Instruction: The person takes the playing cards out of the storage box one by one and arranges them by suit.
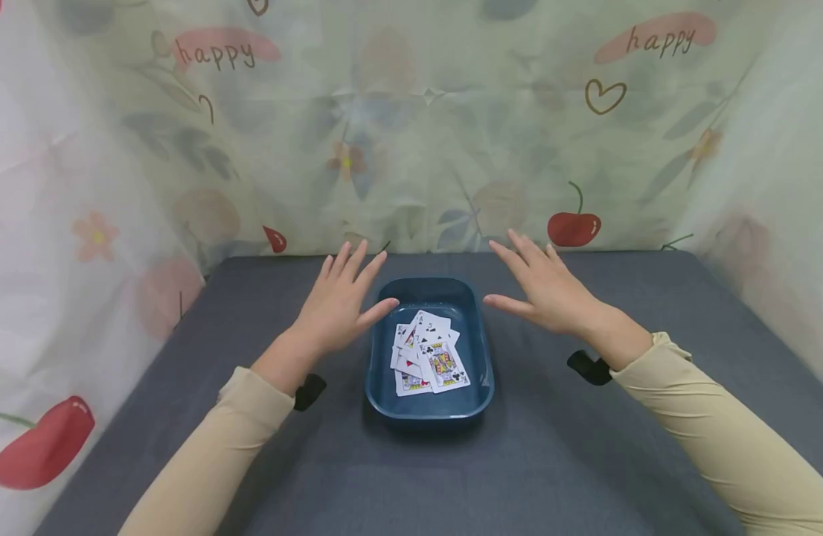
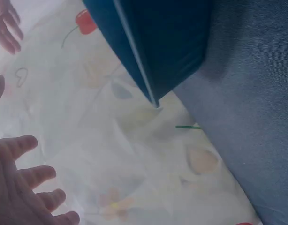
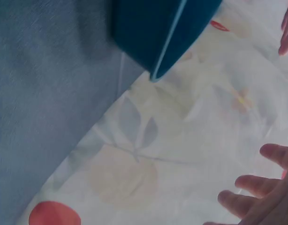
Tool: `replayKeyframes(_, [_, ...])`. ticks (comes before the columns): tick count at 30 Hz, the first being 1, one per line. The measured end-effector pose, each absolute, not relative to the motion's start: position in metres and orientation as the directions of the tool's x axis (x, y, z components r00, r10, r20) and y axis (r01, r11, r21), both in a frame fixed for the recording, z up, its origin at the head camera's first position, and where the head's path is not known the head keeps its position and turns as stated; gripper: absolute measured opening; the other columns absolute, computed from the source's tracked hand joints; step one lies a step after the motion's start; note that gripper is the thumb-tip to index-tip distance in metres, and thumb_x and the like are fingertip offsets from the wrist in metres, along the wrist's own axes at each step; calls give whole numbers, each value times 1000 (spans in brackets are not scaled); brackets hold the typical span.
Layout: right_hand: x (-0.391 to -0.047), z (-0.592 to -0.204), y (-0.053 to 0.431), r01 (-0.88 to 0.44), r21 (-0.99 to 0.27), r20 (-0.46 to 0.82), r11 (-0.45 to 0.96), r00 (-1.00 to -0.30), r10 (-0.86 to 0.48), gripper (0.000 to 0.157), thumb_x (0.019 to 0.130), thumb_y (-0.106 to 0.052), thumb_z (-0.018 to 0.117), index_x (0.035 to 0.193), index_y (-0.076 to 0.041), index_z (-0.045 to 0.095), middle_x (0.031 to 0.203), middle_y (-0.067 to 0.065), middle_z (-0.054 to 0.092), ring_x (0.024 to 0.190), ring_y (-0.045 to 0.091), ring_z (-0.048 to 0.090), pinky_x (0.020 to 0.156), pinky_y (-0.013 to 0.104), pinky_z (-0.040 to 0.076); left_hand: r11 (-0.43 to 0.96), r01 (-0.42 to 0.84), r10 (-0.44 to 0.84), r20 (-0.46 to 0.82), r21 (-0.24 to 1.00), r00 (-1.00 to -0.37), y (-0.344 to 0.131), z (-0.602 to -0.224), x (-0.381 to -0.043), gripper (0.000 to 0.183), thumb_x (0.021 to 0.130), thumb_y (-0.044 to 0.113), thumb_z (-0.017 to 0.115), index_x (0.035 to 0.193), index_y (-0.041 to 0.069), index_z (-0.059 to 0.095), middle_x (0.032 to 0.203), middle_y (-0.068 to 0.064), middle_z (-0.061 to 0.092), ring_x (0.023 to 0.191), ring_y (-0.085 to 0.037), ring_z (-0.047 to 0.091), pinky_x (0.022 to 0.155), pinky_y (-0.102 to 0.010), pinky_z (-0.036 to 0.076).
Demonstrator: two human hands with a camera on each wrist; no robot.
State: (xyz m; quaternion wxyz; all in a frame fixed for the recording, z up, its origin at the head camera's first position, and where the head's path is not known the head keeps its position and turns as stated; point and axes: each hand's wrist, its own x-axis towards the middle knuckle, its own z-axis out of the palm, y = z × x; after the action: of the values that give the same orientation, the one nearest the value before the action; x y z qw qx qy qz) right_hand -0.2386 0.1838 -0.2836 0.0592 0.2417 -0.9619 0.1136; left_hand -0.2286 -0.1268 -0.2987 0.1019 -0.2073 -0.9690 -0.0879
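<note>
In the head view a dark blue rectangular tray (image 1: 429,414) stands on the table, and a loose pile of playing cards (image 1: 443,365) lies inside it. A king of clubs is face up on top; other cards overlap beneath it. My left hand (image 1: 338,305) is raised at the tray's left side, fingers spread, holding nothing. On the other side my right hand (image 1: 545,290) hovers with fingers spread, also holding nothing. Each wrist view shows the tray's outer wall (image 2: 177,42) and the spread fingers (image 3: 256,185) apart from it.
Grey cloth covers the table (image 1: 425,484). Behind it hangs a pale curtain (image 1: 411,149) printed with cherries, flowers and the word happy, and similar cloth runs down both sides. A black strap (image 1: 588,368) shows at the right wrist, another (image 1: 309,392) at the left.
</note>
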Motion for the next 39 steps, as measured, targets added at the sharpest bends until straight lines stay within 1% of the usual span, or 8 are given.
replayKeyframes(4, [-237,-279,179,-480,-299,162,825,-877,-452,78,88,-52,56,149,-18,23,156,13,16,143,35,19,114,58,17,873,444,390,258,203,-884,-129,-294,-227,69,92,53,47,148,18,25,158,-11,13,147,-33,6,118,-53,11])
replayKeyframes(8, [-236,-274,171,-506,-411,175,758,-860,-480,72,89,-45,58,146,-15,28,153,11,25,141,31,25,112,55,26,846,445,381,252,295,-890,-132,-291,-224,63,92,48,50,145,17,34,157,-9,19,147,-31,10,117,-53,15])
replayKeyframes(12, [-237,-270,161,-549,-490,210,677,-828,-520,67,89,-40,61,143,-12,33,147,10,36,137,29,33,111,53,28,822,432,385,198,371,-902,-136,-289,-223,61,91,45,55,143,17,38,155,-7,24,146,-30,15,114,-54,22])
replayKeyframes(16, [-237,-270,149,-567,-566,232,599,-807,-544,65,87,-32,65,141,-10,37,145,10,41,134,31,38,110,52,31,783,423,411,131,456,-902,-141,-293,-224,61,89,43,58,142,17,40,154,-7,28,144,-29,22,112,-55,26])
replayKeyframes(23, [-243,-274,131,-522,-698,202,491,-801,-564,59,86,-23,67,137,-9,41,141,11,46,132,29,43,111,47,33,697,383,413,97,606,-905,-155,-308,-229,56,88,34,63,137,15,45,145,-9,42,137,-27,36,111,-52,30])
replayKeyframes(30, [-250,-279,113,-428,-805,171,412,-831,-529,49,87,-23,65,132,-11,47,133,10,52,126,28,49,105,46,41,717,342,426,6,607,-905,-160,-326,-231,63,83,38,68,136,13,46,144,-12,43,135,-32,37,109,-55,32])
replayKeyframes(35, [-257,-285,102,-399,-833,163,384,-839,-518,44,88,-20,64,128,-8,50,128,12,56,120,28,54,101,46,44,750,328,442,-67,574,-894,-160,-335,-232,64,82,39,69,137,14,47,149,-12,36,139,-33,32,110,-56,30])
replayKeyframes(39, [-263,-295,94,-336,-868,108,367,-847,-521,44,88,-19,63,128,-6,50,126,13,58,118,27,55,100,43,46,765,322,451,-106,557,-886,-161,-339,-233,62,83,40,68,137,16,48,152,-12,31,140,-35,29,109,-59,29])
